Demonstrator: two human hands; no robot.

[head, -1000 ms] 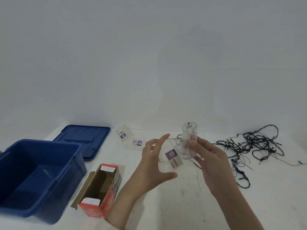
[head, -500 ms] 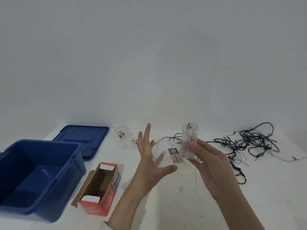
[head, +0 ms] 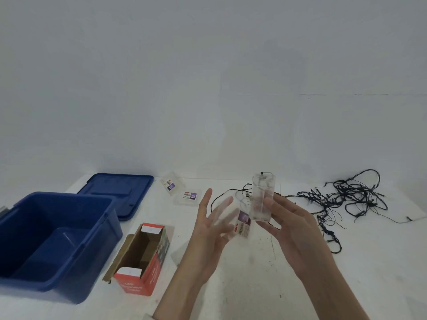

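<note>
While right hand (head: 298,229) pinches the clear plastic battery case (head: 263,199) upright above white table (head: 254,285) | left hand (head: 212,229) fingers spread wide, blurred | risk: tethered black tangled light string (head: 351,199) beyond snags — case jerked loose

Left hand (head: 208,232) splayed, right hand (head: 298,227) curled.

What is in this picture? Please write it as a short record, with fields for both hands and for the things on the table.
right hand: holds the clear case upright between thumb and fingers
left hand: open, fingers spread, blurred
labelled packet: between the hands; contact unclear
blue bin: at left, open; blue lid behind it
red carton: open, lying beside the bin
black wire: tangled, at right on the table
</note>
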